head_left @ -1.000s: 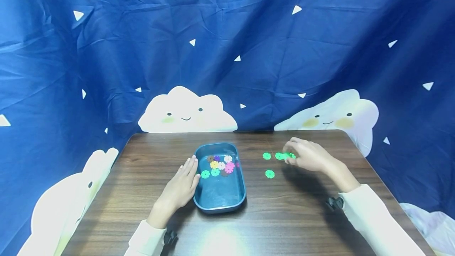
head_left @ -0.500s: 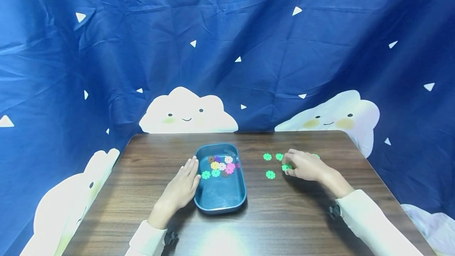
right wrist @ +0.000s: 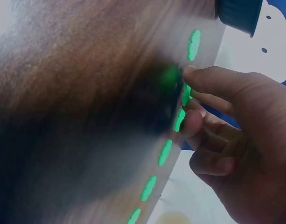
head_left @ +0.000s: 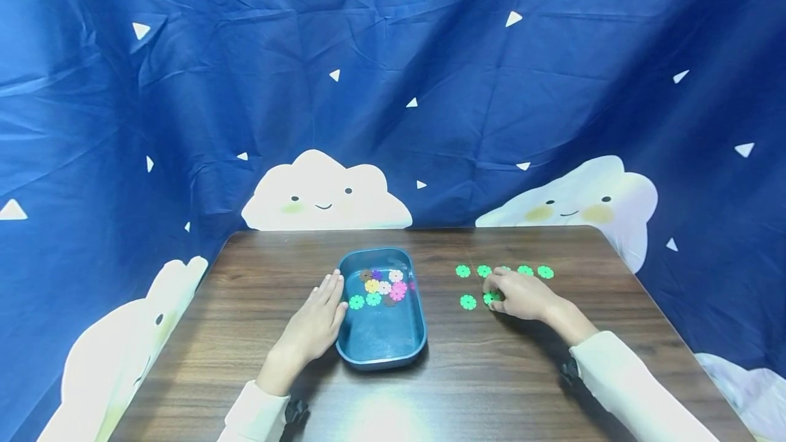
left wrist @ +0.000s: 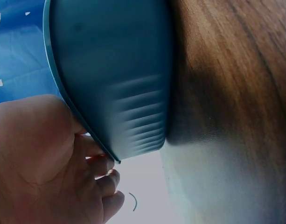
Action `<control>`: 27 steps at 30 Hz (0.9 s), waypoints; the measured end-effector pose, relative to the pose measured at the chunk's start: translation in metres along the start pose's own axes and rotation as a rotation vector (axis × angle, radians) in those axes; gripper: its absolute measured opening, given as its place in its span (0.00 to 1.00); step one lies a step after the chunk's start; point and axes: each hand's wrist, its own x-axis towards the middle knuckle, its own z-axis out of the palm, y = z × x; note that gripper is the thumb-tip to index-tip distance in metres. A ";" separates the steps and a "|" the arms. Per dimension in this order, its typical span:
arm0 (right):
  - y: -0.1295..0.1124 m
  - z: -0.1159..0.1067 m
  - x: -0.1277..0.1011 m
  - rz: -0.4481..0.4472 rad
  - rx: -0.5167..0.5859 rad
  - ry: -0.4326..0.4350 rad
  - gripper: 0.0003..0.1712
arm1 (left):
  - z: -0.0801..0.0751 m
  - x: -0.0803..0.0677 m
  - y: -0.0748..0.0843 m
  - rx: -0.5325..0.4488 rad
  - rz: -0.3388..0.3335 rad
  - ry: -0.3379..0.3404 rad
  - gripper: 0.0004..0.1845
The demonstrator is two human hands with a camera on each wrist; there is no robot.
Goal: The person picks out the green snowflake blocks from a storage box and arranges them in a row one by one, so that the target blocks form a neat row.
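Observation:
My right hand (head_left: 522, 294) pinches a green snowflake disc (head_left: 490, 298) close over the table, its thumb and fingertips at the disc's edge. Another green disc (head_left: 468, 301) lies just left of it. Behind is a row of several green discs (head_left: 545, 271), one partly hidden by my fingers. In the right wrist view the right hand (right wrist: 226, 121) has its fingers bent in front of the discs. My left hand (head_left: 315, 319), fingers straight and together, rests along the left rim of a blue tray (head_left: 381, 363). The left wrist view shows its palm (left wrist: 45, 158) by the tray's wall (left wrist: 119, 70).
Inside the tray's far half lie several snowflake discs: pink (head_left: 398, 290), yellow (head_left: 372, 286), white, brown, purple and green. The brown wooden table (head_left: 491, 380) ends at a blue curtain (head_left: 393, 87) with clouds on it.
My right hand has moved from the back row toward me, bringing a green disc beside the single front one. The back row now shows more of its discs. The left hand stays put.

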 end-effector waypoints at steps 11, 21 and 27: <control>0.006 0.005 -0.001 0.042 -0.002 -0.028 0.13 | 0.000 0.001 0.001 -0.008 0.000 -0.006 0.31; 0.008 0.003 -0.001 0.027 0.008 -0.021 0.10 | 0.001 0.002 -0.001 0.003 -0.001 -0.016 0.31; 0.000 -0.009 0.006 0.038 0.036 0.000 0.07 | 0.001 0.002 -0.001 -0.001 0.000 -0.003 0.31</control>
